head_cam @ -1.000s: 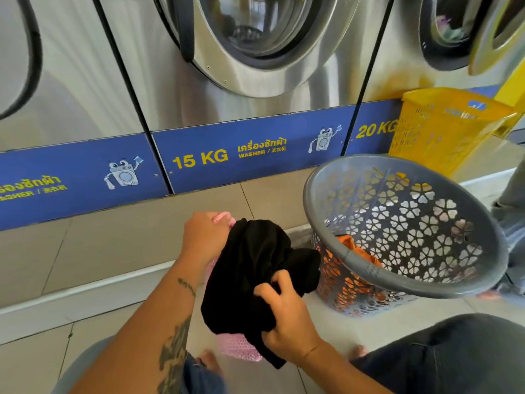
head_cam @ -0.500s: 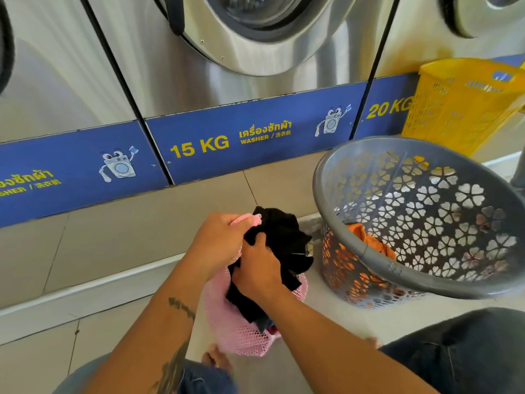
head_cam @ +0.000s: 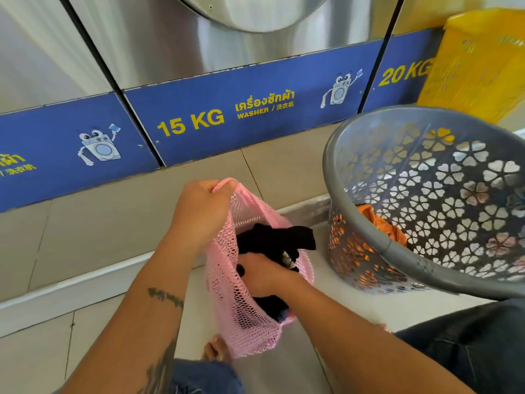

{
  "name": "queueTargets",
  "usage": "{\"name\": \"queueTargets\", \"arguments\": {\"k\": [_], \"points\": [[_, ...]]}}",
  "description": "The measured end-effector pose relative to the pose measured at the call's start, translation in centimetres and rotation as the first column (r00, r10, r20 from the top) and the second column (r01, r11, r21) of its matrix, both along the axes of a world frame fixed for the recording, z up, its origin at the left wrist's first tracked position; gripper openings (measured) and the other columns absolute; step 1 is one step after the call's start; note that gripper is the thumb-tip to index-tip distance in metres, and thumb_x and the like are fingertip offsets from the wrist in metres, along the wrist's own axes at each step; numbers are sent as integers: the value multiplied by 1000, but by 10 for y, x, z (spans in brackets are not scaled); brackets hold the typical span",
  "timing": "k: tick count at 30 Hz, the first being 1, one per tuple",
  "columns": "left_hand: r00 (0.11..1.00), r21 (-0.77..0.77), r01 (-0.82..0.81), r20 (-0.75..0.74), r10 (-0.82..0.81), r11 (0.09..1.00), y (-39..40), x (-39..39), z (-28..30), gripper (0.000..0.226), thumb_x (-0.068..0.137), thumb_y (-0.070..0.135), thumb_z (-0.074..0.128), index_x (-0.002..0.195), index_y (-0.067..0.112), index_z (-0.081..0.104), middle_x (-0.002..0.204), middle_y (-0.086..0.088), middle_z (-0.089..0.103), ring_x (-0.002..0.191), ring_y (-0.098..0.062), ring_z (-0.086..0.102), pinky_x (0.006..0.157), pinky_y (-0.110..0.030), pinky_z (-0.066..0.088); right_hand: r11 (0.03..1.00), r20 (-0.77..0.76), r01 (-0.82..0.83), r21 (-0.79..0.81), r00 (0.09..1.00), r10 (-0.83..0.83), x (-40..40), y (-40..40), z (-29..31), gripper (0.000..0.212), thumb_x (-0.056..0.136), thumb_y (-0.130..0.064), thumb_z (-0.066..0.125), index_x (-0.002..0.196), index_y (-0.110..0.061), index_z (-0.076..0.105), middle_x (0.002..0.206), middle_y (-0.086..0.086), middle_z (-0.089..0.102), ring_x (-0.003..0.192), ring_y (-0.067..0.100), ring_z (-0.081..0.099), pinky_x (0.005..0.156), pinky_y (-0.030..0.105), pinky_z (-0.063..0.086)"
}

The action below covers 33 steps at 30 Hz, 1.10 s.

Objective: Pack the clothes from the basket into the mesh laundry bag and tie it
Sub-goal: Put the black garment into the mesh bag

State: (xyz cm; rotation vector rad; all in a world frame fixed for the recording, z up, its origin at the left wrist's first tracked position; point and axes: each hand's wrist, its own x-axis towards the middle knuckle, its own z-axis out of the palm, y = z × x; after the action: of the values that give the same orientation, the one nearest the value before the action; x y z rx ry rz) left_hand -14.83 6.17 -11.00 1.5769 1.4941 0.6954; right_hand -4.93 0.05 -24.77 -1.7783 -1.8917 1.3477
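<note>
A pink mesh laundry bag (head_cam: 227, 302) hangs open over the floor in the middle of the view. My left hand (head_cam: 203, 209) grips its upper rim and holds the mouth up. My right hand (head_cam: 262, 273) is pushed into the bag's mouth, its fingers hidden among a black garment (head_cam: 277, 237) that bulges out of the opening. Whether those fingers hold the cloth cannot be seen. To the right stands a tilted grey plastic basket (head_cam: 377, 240) with flower-shaped holes. An orange garment (head_cam: 382, 223) lies inside it.
Steel washing machines with a blue "15 KG" panel (head_cam: 255, 109) form a wall straight ahead, above a tiled step. A yellow basket (head_cam: 477, 66) stands at the back right. My bare foot (head_cam: 214, 349) and knees are on the tiled floor below the bag.
The black garment went from above the bag down into its mouth, pushed by my right hand. My left hand lifted the rim higher. The view tilted down.
</note>
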Motion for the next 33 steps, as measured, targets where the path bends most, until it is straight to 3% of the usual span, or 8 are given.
{"name": "queueTargets", "arguments": {"k": [2, 6, 11, 16, 23, 25, 28, 33], "points": [[1000, 1, -6, -6, 6, 1000, -1, -1, 1, 24, 94, 36, 58, 82, 17, 67, 71, -8, 42, 61, -17, 38, 58, -30, 32, 957, -49, 221, 186, 975, -215, 10, -4, 12, 23, 90, -15, 50, 82, -34, 61, 89, -7, 66, 79, 18, 58, 70, 31, 47], [1000, -37, -21, 3, 21, 999, -6, -2, 7, 24, 96, 35, 57, 81, 24, 70, 68, -2, 51, 62, -16, 45, 59, -28, 37, 616, -53, 486, 620, 809, -585, 29, -21, 5, 29, 77, -14, 54, 104, -20, 61, 106, -2, 56, 101, 22, 52, 86, 36, 48], [1000, -31, -27, 3, 27, 999, -12, -6, 7, 29, 95, 36, 58, 67, 29, 62, 81, -5, 57, 72, -20, 50, 61, -29, 39, 863, 283, 458, 213, 817, -503, 25, -55, -24, 79, 72, -43, 65, 140, -30, 27, 139, 9, 32, 130, 36, 35, 106, 54, 40], [1000, -57, 16, -1, -16, 998, -13, -7, 5, 27, 95, 37, 57, 70, 27, 60, 82, -4, 50, 75, -19, 46, 60, -29, 35, 824, 93, 543, 163, 823, -561, 8, -56, -29, 57, 74, -14, 64, 124, -25, 39, 127, 3, 50, 111, 31, 57, 87, 42, 52], [999, -37, 48, 1, -48, 998, -1, 6, 3, 27, 97, 36, 56, 71, 30, 61, 78, 6, 57, 70, -9, 50, 61, -19, 36, 806, -226, 522, 279, 852, -473, -36, 9, -15, 36, 93, -17, 48, 129, -15, 47, 134, 13, 48, 119, 30, 49, 100, 42, 43], [998, 9, 51, -30, -51, 999, 4, 9, 3, 27, 97, 37, 54, 78, 22, 66, 79, 3, 57, 70, -12, 49, 59, -23, 37, 951, 38, 241, 192, 967, -253, -27, 19, -45, 51, 101, -25, 41, 150, -13, 32, 156, 19, 29, 143, 40, 30, 116, 53, 29], [997, 47, 40, -69, -37, 998, 8, 11, 0, 33, 95, 35, 55, 86, 10, 74, 60, 2, 49, 58, -14, 43, 56, -28, 37, 995, 490, -93, -41, 866, 101, 4, 17, -84, 70, 98, -44, 49, 158, -25, 16, 164, 17, 15, 149, 47, 16, 119, 58, 20], [988, 106, 50, -151, -34, 993, 9, 19, 3, 24, 90, 22, 53, 83, 11, 74, 67, -3, 61, 62, -22, 50, 54, -28, 38, 988, 443, -104, -110, 885, 143, 17, 28, -38, 59, 92, -49, 49, 145, -24, 41, 145, 15, 43, 130, 41, 42, 105, 53, 42]]}}
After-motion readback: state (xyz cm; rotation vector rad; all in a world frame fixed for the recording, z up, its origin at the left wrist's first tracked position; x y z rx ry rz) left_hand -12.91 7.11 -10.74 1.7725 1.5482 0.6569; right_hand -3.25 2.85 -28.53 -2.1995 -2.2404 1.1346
